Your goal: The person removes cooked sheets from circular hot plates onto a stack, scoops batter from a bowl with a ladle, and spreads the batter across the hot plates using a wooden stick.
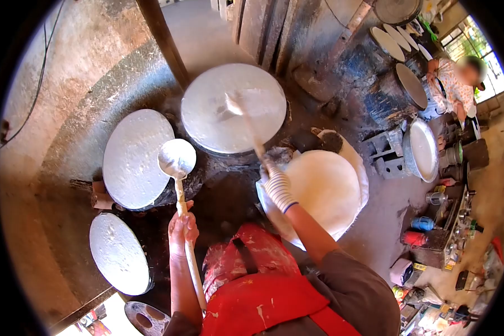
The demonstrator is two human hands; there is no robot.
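My left hand [183, 231] is closed around the long wooden handle of a ladle [177, 158], whose white-coated bowl is raised near the left griddle. A striped glove covers my right hand [279, 189], which grips a long wooden-handled tool [251, 131]. That tool's pale head is blurred and lies over the large round griddle [207, 120] at the back, which has a whitish surface. Beneath my right forearm stands a wide round container [327, 182] with a pale cream-coloured top and cloth around its rim.
To the left are a second round white griddle [137, 162] and a third one [117, 255]. Concrete blocks [387, 159] and a basin [423, 150] stand at the right. A person [451, 84] is further back. Jars and bottles crowd a low table [439, 238].
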